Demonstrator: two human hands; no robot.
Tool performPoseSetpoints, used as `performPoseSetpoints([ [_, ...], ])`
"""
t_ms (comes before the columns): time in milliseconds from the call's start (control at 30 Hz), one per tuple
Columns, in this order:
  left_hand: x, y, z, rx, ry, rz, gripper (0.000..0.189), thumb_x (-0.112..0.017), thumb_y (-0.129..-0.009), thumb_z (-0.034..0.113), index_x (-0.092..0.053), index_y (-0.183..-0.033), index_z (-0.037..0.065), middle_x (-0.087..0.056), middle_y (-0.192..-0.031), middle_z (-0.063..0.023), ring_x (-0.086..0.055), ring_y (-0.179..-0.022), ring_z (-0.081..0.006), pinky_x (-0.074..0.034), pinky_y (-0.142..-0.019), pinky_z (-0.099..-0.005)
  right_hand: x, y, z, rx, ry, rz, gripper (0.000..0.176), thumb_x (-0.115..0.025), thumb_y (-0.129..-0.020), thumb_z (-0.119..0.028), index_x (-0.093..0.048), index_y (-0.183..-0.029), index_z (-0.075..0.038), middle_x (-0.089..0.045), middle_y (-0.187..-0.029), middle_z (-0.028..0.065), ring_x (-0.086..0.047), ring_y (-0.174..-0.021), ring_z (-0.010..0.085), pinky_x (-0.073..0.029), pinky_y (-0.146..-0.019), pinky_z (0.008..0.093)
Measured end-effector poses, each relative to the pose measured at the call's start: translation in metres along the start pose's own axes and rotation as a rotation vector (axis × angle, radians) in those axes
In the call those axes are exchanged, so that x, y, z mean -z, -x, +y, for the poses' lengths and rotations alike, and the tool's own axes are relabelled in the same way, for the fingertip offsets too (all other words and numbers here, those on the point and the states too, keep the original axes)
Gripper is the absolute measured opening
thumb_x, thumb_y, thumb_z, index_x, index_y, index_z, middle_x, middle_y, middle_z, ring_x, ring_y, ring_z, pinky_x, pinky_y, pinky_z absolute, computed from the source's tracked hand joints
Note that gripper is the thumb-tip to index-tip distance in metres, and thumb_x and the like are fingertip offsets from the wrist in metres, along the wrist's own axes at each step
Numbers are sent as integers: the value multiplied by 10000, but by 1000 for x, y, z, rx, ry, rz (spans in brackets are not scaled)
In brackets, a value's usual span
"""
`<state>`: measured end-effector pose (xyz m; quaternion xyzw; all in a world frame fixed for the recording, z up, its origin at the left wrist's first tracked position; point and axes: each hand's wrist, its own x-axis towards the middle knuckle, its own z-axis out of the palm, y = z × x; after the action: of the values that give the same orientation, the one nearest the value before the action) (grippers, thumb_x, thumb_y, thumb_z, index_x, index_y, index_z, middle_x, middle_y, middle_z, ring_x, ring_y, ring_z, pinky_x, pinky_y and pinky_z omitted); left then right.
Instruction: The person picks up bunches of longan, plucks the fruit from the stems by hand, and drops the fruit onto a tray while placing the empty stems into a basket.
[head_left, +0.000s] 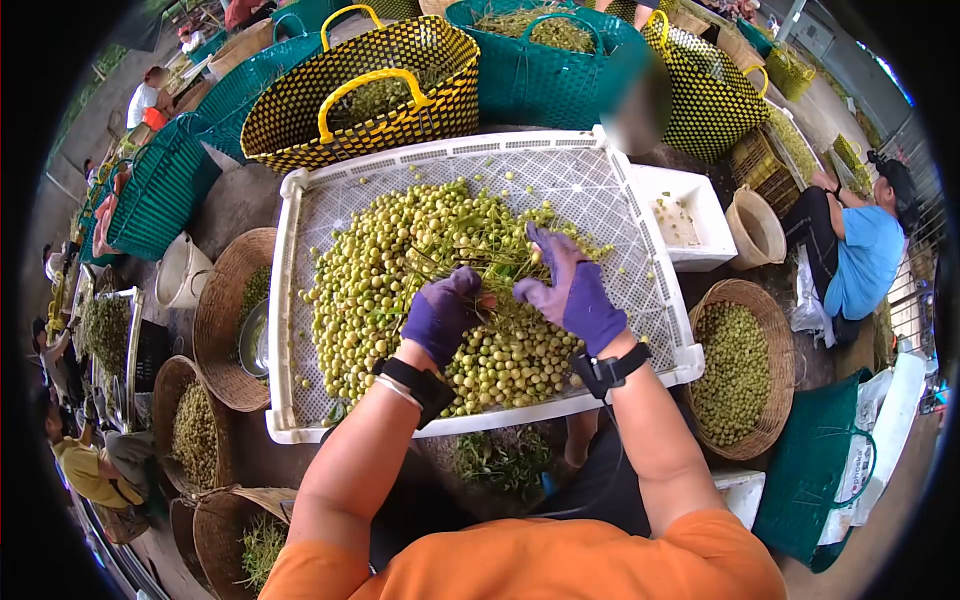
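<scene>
A white slatted tray [285,330] in front of me carries a heap of small round yellow-green fruits [375,250]. Thin green stems [470,245] with leaf bits lie tangled over the middle and right of the heap. My left hand [440,312], in a purple glove, is closed at the near edge of the tangle, its curled fingers around some stems. To its right, my right hand [572,290], also gloved in purple, has its fingers apart and its thumb pointing toward the left hand. It is over the stems and fruits; whether its fingertips touch them is hard to tell.
Yellow-black woven baskets [290,125] and a teal basket [520,85] stand behind the tray. Round wicker baskets of fruit flank it at right [740,290] and left [165,390]. A white foam box [690,250] adjoins its right side. A person in blue [865,250] sits at right.
</scene>
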<state>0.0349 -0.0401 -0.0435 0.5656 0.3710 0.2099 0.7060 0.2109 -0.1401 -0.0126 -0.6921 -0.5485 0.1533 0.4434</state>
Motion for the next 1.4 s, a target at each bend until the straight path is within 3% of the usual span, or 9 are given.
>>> performPoseSetpoints([
  [133, 7, 1, 17, -123, 233, -268, 292, -567, -915, 322, -558, -969, 36, -588, -851, -41, -619, -841, -190, -504, -759, -287, -14, 6, 23, 533, 239, 80, 591, -670, -807, -246, -452, -1335, -93, -664, -823, 123, -653, -670, 264, -534, -621, 351],
  [200, 9, 2, 24, -755, -638, -156, 189, -604, -888, 202, -559, -985, 46, -574, -850, -40, -610, -831, -200, -510, -756, -309, -13, 13, 7, -268, -139, -424, 491, -684, -763, -171, -547, -1212, -25, -653, -993, 176, -647, -904, 248, -495, -789, 331],
  [267, 4, 6, 19, -737, -593, -111, 164, -646, -833, 83, -582, -980, 50, -582, -889, -32, -592, -826, -162, -516, -744, -310, -20, 12, 6, -263, -163, -421, 415, -634, -783, -119, -559, -1181, -29, -653, -972, 197, -649, -934, 263, -491, -803, 334],
  [333, -5, 11, 15, -134, 58, -85, 129, -650, -830, 85, -615, -942, 30, -600, -951, -24, -582, -850, -119, -519, -746, -286, -24, 11, 5, 35, -90, -217, 378, -592, -782, -65, -565, -1158, -28, -644, -996, 211, -649, -915, 294, -493, -782, 337],
  [467, -15, 15, 27, -12, -93, 37, 242, -577, -909, 234, -663, -910, 8, -642, -873, -28, -600, -808, -114, -524, -752, -278, -27, 11, 4, 57, 86, -255, 367, -609, -763, -57, -554, -1124, -23, -626, -984, 233, -609, -928, 388, -493, -785, 389],
  [600, -3, -4, -9, -455, -615, 113, 246, -597, -905, 260, -668, -909, 24, -668, -820, -25, -609, -734, -121, -514, -693, -283, -34, 20, 26, 208, 128, -158, 344, -620, -773, -95, -542, -1099, -21, -630, -910, 229, -608, -882, 403, -495, -750, 423],
  [767, -17, -10, -16, -161, 49, 120, 200, -624, -890, 225, -656, -915, 29, -665, -745, -36, -587, -597, -93, -464, -509, -245, -27, 19, 18, -63, 523, -341, 356, -666, -758, -184, -543, -1053, -28, -645, -839, 196, -636, -789, 363, -502, -693, 443],
  [1200, -13, -2, -2, -270, -371, 21, 165, -687, -824, 168, -683, -899, 20, -684, -743, -39, -568, -646, -81, -462, -573, -250, -32, 19, 25, 189, 55, -179, 353, -632, -728, -113, -588, -1074, -57, -636, -945, 178, -629, -877, 339, -504, -751, 405],
  [1400, -27, 8, 7, -285, -539, 137, 129, -702, -802, 142, -692, -875, 35, -683, -719, -45, -543, -622, -58, -460, -576, -258, -20, 16, 17, -22, 633, -450, 355, -685, -743, -200, -580, -1062, -86, -634, -887, 165, -636, -792, 321, -497, -685, 419],
])
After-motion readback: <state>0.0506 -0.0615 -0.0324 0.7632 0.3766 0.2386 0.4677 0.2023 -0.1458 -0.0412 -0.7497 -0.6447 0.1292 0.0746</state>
